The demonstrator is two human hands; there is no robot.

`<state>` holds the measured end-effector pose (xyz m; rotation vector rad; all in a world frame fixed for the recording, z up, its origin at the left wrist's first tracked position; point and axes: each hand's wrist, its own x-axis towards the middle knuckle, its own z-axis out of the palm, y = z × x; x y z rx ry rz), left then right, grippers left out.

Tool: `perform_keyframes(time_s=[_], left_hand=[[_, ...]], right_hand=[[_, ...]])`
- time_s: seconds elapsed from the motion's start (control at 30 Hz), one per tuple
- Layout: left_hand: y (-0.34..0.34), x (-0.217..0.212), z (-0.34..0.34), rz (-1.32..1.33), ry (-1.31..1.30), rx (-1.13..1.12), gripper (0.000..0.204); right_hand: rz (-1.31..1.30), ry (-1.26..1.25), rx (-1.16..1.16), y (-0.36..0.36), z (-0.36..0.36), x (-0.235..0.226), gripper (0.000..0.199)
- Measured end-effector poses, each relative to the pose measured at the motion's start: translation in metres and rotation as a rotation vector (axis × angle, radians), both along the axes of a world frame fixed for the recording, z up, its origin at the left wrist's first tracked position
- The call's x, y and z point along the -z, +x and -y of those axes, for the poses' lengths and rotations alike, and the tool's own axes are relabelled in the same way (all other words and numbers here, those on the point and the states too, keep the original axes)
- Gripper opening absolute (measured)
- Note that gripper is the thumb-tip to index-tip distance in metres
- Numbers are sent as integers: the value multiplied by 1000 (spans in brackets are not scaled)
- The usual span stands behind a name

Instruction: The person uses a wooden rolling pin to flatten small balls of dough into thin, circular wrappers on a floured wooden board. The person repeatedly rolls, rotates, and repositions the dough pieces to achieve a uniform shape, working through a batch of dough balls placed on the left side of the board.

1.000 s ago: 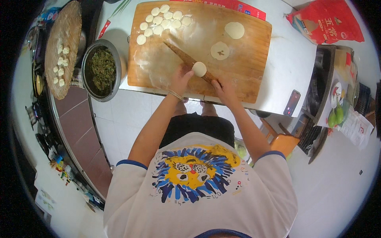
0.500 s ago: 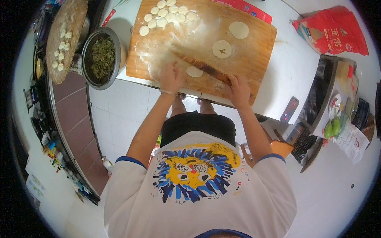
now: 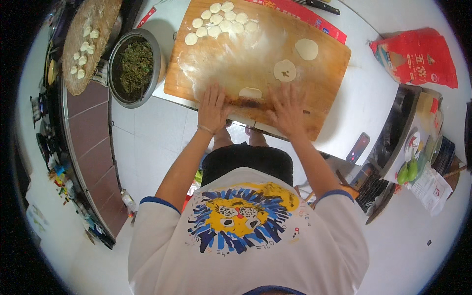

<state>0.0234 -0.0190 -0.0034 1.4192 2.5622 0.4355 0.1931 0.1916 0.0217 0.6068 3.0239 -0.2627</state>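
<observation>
A brown rolling pin (image 3: 248,103) lies across the near edge of the wooden board, level from left to right. My left hand (image 3: 213,109) rests on its left part with fingers stretched forward. On its right part lies my right hand (image 3: 289,110), fingers spread and slightly blurred. Between the hands, a small flattened dough piece (image 3: 250,92) shows just beyond the pin; its near side is hidden. Two rolled dough rounds lie farther right: one (image 3: 284,71) with a small dark mark in the middle, and a plain one (image 3: 307,49).
Several small dough discs (image 3: 215,19) sit at the far left of the floured board (image 3: 324,93). Left of it stands a pot (image 3: 158,64) of chopped green filling (image 3: 135,69). A knife (image 3: 322,6), a phone (image 3: 358,147) and a red bag (image 3: 418,59) lie around.
The rolling pin has gone from a slant to level and come nearer, over the dough's near side. My right hand has released its end; both hands have flattened onto it.
</observation>
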Motion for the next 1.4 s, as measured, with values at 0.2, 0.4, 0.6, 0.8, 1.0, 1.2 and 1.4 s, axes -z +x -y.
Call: perform_keyframes(time_s=[0.2,0.4,0.6,0.8,1.0,1.2,1.4], left_hand=[[-52,-8,-60,-61,33,-81,65],[-5,5,13,-26,-33,17,68],[-46,4,-35,-76,62,-41,64],[-20,-30,-75,44,456,-154,56],[26,14,-88,1359,736,-495,41],[31,-15,-85,1836,544,-511,27],[29,14,-79,1067,276,-487,24]], right_hand=[[-113,93,132,-55,-31,19,64],[-86,-44,29,-5,2,8,68],[-27,-158,-61,-26,-14,6,51],[-218,-315,184,-8,-19,4,44],[-157,-1044,444,17,-6,5,41],[-374,-818,452,33,12,8,40],[-201,-336,462,39,4,-4,37]])
